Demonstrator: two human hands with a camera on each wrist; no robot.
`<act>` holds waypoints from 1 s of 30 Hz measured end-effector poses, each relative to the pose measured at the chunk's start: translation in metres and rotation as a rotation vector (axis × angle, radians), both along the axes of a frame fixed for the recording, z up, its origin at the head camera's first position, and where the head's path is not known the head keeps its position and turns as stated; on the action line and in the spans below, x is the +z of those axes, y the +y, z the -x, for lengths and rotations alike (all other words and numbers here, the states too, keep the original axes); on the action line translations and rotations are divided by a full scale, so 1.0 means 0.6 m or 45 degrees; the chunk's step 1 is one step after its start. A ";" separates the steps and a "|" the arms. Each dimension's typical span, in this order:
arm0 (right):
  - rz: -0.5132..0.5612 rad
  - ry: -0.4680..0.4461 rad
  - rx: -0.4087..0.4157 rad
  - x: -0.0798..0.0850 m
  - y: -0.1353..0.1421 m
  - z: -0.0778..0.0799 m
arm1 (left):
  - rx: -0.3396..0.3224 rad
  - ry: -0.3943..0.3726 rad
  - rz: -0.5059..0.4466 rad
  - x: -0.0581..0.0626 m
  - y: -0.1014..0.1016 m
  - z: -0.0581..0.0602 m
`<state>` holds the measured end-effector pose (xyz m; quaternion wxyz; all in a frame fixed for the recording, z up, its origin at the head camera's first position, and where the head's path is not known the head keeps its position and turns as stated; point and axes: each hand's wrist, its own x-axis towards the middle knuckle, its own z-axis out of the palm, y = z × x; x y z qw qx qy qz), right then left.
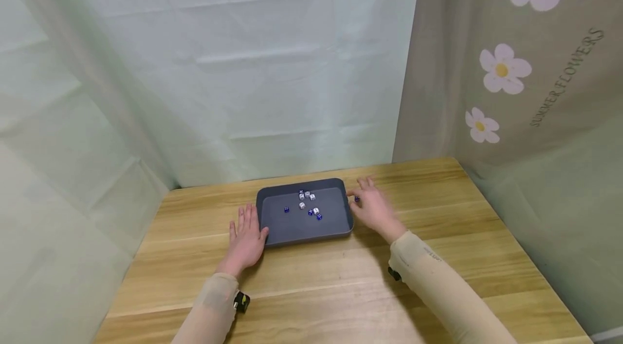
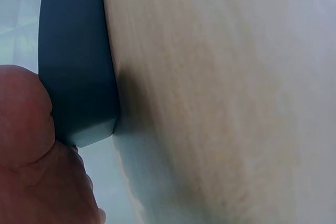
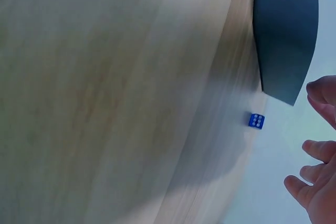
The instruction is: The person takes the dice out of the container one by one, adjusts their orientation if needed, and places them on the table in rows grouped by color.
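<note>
A dark grey rectangular tray [image 1: 287,229] lies on the table with several white dice [image 1: 302,205] and blue dice [image 1: 286,209] scattered inside it. Along its left side rests my left hand [image 1: 245,241], fingers straight and thumb by the near corner. The left wrist view shows that hand [image 2: 26,145] against the tray's outer wall [image 2: 79,56]. Just past the right side is my right hand [image 1: 373,207], fingers spread above a single blue die [image 1: 357,199]. In the right wrist view this die [image 3: 256,121] sits on the wood, apart from the fingers, showing its six.
The wooden table [image 1: 311,295] runs beyond the tray on every side. Pale cloth [image 1: 272,73] hangs behind and to the left, and a flower-printed curtain [image 1: 448,63] to the right. Each wrist carries a small black device [image 1: 241,302].
</note>
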<state>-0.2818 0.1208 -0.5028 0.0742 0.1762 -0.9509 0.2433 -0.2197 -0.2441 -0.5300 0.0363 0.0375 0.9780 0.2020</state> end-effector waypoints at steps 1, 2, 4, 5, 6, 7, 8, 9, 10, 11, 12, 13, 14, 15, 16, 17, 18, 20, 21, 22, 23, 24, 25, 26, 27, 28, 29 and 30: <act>-0.005 0.002 0.003 0.000 -0.002 -0.001 | -0.002 -0.002 0.002 0.000 -0.001 0.000; -0.009 0.005 0.008 0.000 -0.004 -0.003 | 0.000 -0.004 0.002 -0.001 -0.001 0.000; -0.013 -0.002 0.013 0.000 -0.008 -0.004 | 0.001 -0.006 0.004 -0.001 -0.001 0.000; -0.012 -0.004 0.014 -0.001 -0.010 -0.005 | 0.002 -0.006 0.001 -0.002 -0.002 0.000; -0.012 0.000 0.016 -0.001 -0.012 -0.006 | 0.002 -0.006 -0.002 -0.002 -0.002 0.000; -0.011 0.001 0.016 -0.002 -0.013 -0.006 | 0.002 -0.005 -0.004 -0.002 -0.002 0.000; -0.012 0.001 0.018 -0.003 -0.016 -0.007 | 0.004 -0.005 -0.004 -0.001 -0.002 0.000; -0.016 0.005 0.022 -0.003 -0.017 -0.007 | 0.004 -0.005 -0.005 -0.001 -0.002 0.000; -0.017 0.009 0.027 -0.004 -0.019 -0.008 | 0.004 -0.007 -0.006 -0.002 -0.002 0.000; -0.014 0.012 0.029 -0.005 -0.021 -0.009 | 0.005 -0.005 -0.007 -0.002 -0.002 0.000; -0.015 0.011 0.030 -0.006 -0.022 -0.010 | 0.004 -0.005 -0.008 -0.002 -0.002 0.000; -0.018 0.006 0.031 -0.006 -0.024 -0.011 | 0.003 -0.005 -0.008 -0.002 -0.002 0.000; -0.021 0.003 0.033 -0.006 -0.026 -0.012 | 0.003 -0.005 -0.008 -0.002 -0.002 0.000; -0.023 0.001 0.038 -0.006 -0.027 -0.013 | 0.002 -0.003 -0.010 -0.002 -0.003 0.000; -0.023 -0.004 0.040 -0.006 -0.029 -0.014 | 0.002 -0.003 -0.010 -0.003 -0.002 0.001; -0.028 -0.006 0.041 -0.006 -0.031 -0.015 | 0.003 -0.002 -0.008 -0.002 -0.002 0.001; -0.036 -0.004 0.043 -0.006 -0.033 -0.015 | 0.003 -0.001 -0.007 -0.003 -0.002 0.001; -0.055 0.000 0.051 -0.008 -0.038 -0.015 | 0.001 0.006 -0.011 -0.003 -0.002 0.001; -0.064 -0.003 0.054 -0.009 -0.040 -0.015 | 0.002 0.008 -0.010 -0.003 -0.002 0.000; -0.072 -0.006 0.054 -0.010 -0.042 -0.015 | 0.002 0.007 -0.009 -0.003 -0.002 0.000; -0.077 -0.007 0.054 -0.010 -0.045 -0.015 | 0.002 0.007 -0.011 -0.003 -0.002 0.000; -0.080 -0.009 0.055 -0.011 -0.047 -0.016 | 0.001 0.003 -0.013 -0.002 -0.002 0.000; -0.085 -0.016 0.055 -0.011 -0.050 -0.016 | 0.000 0.002 -0.016 -0.002 -0.002 -0.001; -0.086 -0.019 0.056 -0.011 -0.053 -0.016 | 0.000 -0.002 -0.017 -0.001 -0.002 -0.001; -0.087 -0.024 0.057 -0.011 -0.055 -0.017 | 0.001 -0.009 -0.016 -0.001 -0.002 -0.001; -0.088 -0.024 0.058 -0.011 -0.058 -0.017 | 0.002 -0.010 -0.015 -0.001 -0.002 -0.001; -0.088 -0.025 0.061 -0.011 -0.062 -0.017 | 0.002 -0.011 -0.015 0.000 -0.002 -0.001; -0.095 -0.027 0.063 -0.011 -0.065 -0.017 | 0.002 -0.010 -0.015 0.000 -0.001 -0.001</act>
